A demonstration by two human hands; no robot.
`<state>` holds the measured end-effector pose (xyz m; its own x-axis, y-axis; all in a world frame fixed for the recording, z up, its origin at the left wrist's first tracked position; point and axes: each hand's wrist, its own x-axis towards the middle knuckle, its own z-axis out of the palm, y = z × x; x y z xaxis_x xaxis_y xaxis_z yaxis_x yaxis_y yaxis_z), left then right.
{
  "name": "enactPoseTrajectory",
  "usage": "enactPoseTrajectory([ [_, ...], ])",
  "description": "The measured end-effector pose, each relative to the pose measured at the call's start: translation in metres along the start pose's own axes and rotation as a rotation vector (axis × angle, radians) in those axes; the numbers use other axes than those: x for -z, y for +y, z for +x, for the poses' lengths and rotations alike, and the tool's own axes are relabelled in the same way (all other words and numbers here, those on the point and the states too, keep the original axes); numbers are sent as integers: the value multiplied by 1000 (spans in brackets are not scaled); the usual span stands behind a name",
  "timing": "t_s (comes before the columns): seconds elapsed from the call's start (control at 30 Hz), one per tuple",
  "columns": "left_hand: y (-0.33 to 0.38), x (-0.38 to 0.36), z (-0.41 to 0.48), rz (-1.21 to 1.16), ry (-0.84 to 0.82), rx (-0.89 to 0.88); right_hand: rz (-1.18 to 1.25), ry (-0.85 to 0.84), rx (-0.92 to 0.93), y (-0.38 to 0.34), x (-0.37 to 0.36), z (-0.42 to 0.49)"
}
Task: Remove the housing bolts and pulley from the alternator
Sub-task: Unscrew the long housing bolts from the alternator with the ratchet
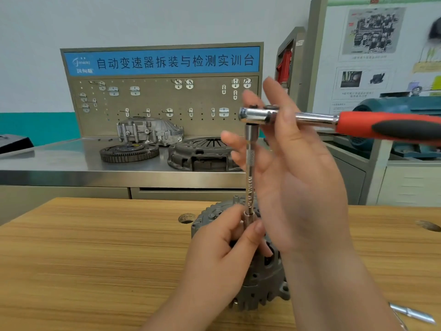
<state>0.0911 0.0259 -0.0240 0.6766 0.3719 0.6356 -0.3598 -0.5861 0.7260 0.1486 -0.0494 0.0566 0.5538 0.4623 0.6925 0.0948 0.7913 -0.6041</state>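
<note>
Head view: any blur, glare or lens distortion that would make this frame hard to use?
Head view: the ratchet, extension bar and alternator are fairly sharp; chrome glare on the ratchet head is mild; the wall poster is soft, with a dark smear in the top right corner; wide-angle distortion tilts the board frame beside it. Lighting is even, shadows faint.

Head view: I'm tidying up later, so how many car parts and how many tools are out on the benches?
Car parts: 4 (alternator, flywheel, clutch cover, housing)
Tools: 2 (ratchet, silver tool at the table edge)
Total: 6
</note>
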Motion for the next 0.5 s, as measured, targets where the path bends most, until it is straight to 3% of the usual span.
enactPoseTrajectory([
  [0.17, 2, 2, 0, 34, -41, -46, 92, 26, -139, -3, 4, 1],
  [0.37, -1, 0, 0, -12, 2, 25, -81, 92, 51, 0, 1, 0],
  [0.5, 1, 1, -1, -19, -25, 12, 45, 18, -34, -3, 2, 0],
])
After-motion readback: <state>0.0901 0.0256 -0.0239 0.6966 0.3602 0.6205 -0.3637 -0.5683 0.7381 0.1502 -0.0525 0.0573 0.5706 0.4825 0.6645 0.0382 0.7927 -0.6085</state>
